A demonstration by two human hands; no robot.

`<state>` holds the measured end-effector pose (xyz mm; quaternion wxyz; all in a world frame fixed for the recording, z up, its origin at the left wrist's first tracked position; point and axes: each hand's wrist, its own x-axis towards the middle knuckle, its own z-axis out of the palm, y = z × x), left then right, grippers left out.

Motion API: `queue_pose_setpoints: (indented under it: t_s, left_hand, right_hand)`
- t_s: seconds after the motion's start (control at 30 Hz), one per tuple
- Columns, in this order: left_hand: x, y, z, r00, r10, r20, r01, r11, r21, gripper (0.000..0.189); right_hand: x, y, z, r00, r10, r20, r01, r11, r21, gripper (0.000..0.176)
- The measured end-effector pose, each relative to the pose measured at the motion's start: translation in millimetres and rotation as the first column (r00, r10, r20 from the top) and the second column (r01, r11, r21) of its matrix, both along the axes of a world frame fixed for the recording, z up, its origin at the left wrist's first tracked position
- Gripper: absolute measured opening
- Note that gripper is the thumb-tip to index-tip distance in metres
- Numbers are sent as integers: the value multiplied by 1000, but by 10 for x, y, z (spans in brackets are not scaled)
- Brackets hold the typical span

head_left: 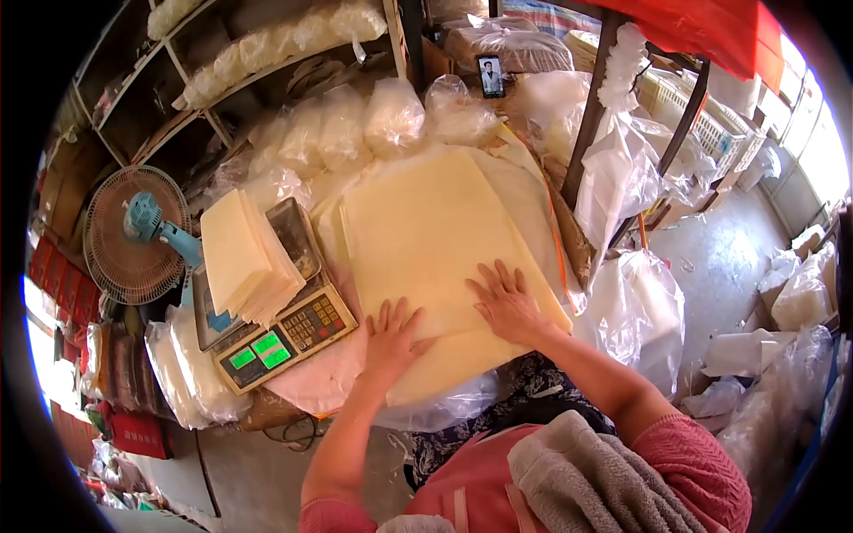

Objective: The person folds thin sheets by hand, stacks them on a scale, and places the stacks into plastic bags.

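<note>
Large, thin cream-coloured sheets (435,231) lie in a flat stack in front of me. My left hand (391,339) rests palm down near the stack's lower left side, fingers spread. Farther right, my right hand (508,305) also lies flat on the sheets with its fingers apart. Neither hand grips anything. To the left is a digital scale (289,342) with lit green displays. A thick stack of folded cream sheets (249,258) sits on its pan.
A fan (138,233) stands left of the scale. Plastic bags of pale goods (342,124) line the table's back, with a phone (490,76) behind them. Clear bags (635,311) hang by a dark post (591,124) at right. Shelves (169,71) rise at back left.
</note>
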<state>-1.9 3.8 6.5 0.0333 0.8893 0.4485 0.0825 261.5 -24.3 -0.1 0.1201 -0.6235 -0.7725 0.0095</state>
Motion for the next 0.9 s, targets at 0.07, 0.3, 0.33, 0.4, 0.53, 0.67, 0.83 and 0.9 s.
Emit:
queue_pose_setpoints:
  t_s: [0.07,0.3,0.33,0.4,0.53,0.67,0.83,0.9]
  left_hand:
    - [-205,63,-114,995,-61,84,55,996,73,48]
    - [-398,6,361,952,-214,219,166,962,218,33]
    - [-327,-29,488,934,-245,259,171,945,279,36]
    - [-189,-93,686,891,-311,329,169,902,397,41]
    - [-241,12,494,233,178,956,-374,924,-81,62]
    - [-408,-6,-102,604,48,795,-292,942,165,69]
    - [-446,-198,137,647,123,752,192,929,-317,24]
    - [-406,-138,12,491,621,611,60,675,-735,35]
  right_hand:
    - [24,3,-61,1000,13,-3,-13,1000,15,52]
    - [-511,-108,608,949,217,-230,-251,959,-130,49]
    - [-630,-79,719,956,231,-179,-257,956,-142,48]
    - [-766,8,934,963,258,-76,-268,949,-169,48]
    - [-500,-30,1161,800,569,-193,-434,769,469,47]
    - [-71,-318,859,759,534,-372,-435,841,321,46]
    - [375,-326,107,583,130,-802,-351,931,-104,41]
    - [376,-181,61,556,-240,-796,-73,940,-334,38]
